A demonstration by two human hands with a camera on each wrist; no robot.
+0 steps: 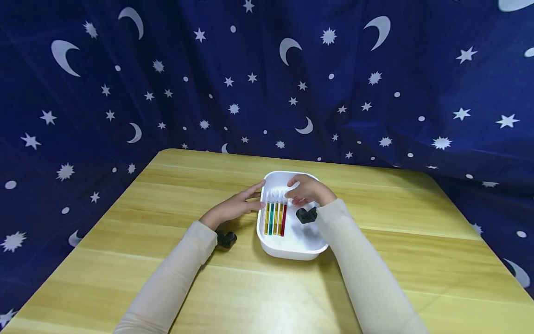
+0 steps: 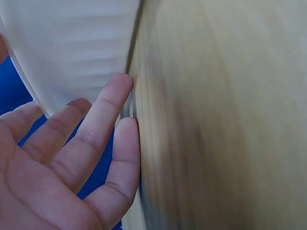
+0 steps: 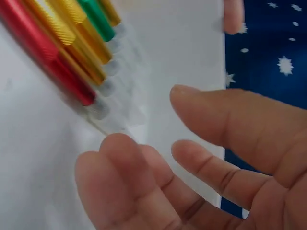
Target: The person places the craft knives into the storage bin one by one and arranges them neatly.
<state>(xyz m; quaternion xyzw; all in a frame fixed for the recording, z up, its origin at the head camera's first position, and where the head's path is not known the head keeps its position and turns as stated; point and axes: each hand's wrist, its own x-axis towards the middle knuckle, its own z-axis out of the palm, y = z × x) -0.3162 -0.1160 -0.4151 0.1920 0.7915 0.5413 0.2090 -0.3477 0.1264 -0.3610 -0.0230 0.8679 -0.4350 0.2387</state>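
Note:
A white plastic tray [image 1: 302, 239] holds a row of slim metal-handled tools with clear caps, resembling capped craft knives. Their handles are gold [image 1: 275, 220], green [image 1: 271, 218] and red [image 1: 283, 220], with knurling visible close up. At the tray's left side is my left hand [image 1: 234, 208], fingers extended and fingertips right at the wall; the left wrist view shows them along the ribbed white side. Over the tray's far half hovers my right hand [image 1: 312, 190], near the capped ends. In the right wrist view its thumb [image 3: 206, 112] and fingers stand apart with nothing between them.
The tray stands on a wooden table [image 1: 400, 269]. Black devices [image 1: 227, 239] sit at both wrists, the right one [image 1: 306, 215] over the tray. Behind the table hangs a dark blue curtain [image 1: 258, 120] with moons and stars.

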